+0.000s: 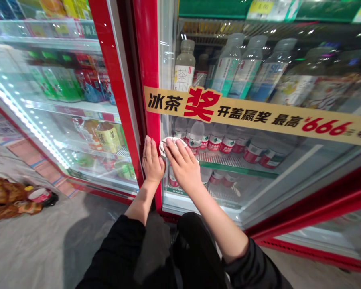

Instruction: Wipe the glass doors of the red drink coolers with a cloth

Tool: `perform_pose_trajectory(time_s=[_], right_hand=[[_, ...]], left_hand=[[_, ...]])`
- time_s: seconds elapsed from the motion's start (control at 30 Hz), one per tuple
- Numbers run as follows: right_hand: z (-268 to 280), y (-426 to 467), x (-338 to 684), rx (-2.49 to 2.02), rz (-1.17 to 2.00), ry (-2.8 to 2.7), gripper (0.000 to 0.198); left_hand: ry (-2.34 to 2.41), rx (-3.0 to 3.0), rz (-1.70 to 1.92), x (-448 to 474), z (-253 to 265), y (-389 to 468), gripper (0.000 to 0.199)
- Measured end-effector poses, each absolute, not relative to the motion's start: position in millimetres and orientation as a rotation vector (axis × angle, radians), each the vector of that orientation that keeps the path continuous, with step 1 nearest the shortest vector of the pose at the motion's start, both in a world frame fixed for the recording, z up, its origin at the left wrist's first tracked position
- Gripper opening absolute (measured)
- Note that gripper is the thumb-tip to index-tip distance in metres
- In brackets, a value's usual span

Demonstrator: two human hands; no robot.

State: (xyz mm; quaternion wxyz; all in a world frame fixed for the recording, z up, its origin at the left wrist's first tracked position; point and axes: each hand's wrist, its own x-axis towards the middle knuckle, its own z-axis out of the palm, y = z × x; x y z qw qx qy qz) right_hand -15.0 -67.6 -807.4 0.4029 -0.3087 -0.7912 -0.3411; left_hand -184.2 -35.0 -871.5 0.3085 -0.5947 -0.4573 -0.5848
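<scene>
A white cloth [164,147] lies against the glass door [243,192] of a red-framed drinks fridge, low at its left edge. My right hand [185,166] presses the cloth to the glass, fingers stretched over it, so most of the cloth is hidden. Just to the left, my left hand [153,162] rests flat on the door's red frame [147,60], fingers straight and side by side, holding nothing. Above both hands a yellow sticker strip [258,114] with black and red lettering crosses the door.
Behind the glass, several water bottles [215,140] with red labels stand on a shelf, with taller bottles [228,66] above. A second lit fridge [111,60] adjoins on the left. On the grey floor [33,249] lie a brown bag [6,196] and a dark-based bottle [40,196].
</scene>
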Motion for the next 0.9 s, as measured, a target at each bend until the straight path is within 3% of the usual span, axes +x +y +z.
perform_pose_trajectory(time_s=[0.33,0.6,0.9], right_hand=[[-815.5,-69.0,12.8,-0.875,-0.765,-1.874,0.072],[-795.9,-65.6,1.3,-0.717,-0.888,-2.068,0.055],[-815.5,-73.5,20.0,-0.908,-0.714,-1.913,0.065]], left_hand=[[-1.309,-1.622,-1.472,-193.3,-895.6,-34.7,0.068],[-1.295,-1.611,-1.502,-192.9,-894.4,-35.7,0.066],[-1.357,-1.662,-1.496,-194.5,-894.7,-37.6,0.068]])
